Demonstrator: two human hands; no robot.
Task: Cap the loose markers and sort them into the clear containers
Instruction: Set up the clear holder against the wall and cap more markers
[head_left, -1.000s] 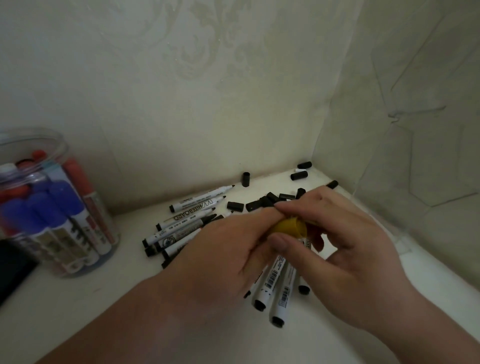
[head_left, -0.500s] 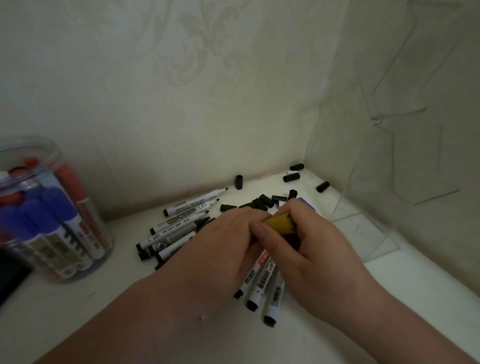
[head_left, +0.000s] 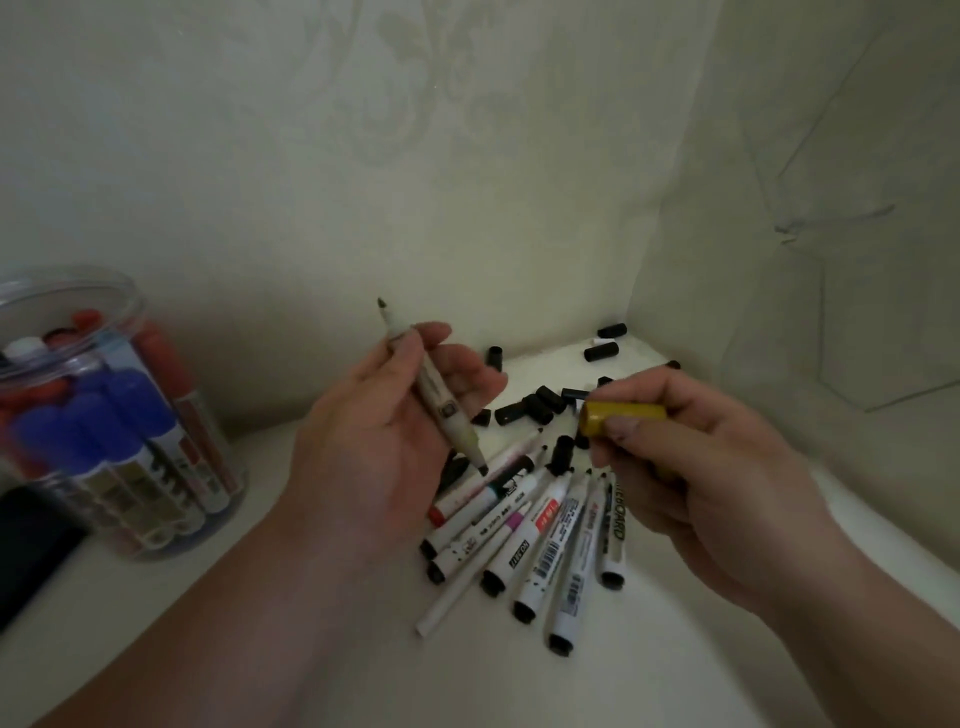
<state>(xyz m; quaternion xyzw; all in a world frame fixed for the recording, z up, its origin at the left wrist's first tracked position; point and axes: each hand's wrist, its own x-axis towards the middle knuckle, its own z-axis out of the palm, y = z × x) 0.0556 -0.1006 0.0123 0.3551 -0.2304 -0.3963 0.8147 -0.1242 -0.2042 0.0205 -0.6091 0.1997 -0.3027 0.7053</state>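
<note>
My left hand (head_left: 379, 431) holds a slim pale marker (head_left: 431, 387) with tips at both ends, tilted with one tip up and to the left. My right hand (head_left: 691, 467) pinches a yellow cap (head_left: 621, 414) between thumb and fingers, a short way right of the marker. Below both hands lies a pile of uncapped white markers (head_left: 540, 540) on the white surface. Several black caps (head_left: 540, 402) are scattered behind the pile toward the corner. A clear round container (head_left: 109, 415) at the left holds capped blue and red markers.
A dark flat object (head_left: 31, 545) sits at the left edge beside the container. Patterned walls close in at the back and right. A clear plastic panel (head_left: 857, 312) stands at the right corner.
My hands, pressed together over the pile before, have come apart and lifted. The left now holds the slim marker raised, the right holds the yellow cap off to the side. The pile is uncovered.
</note>
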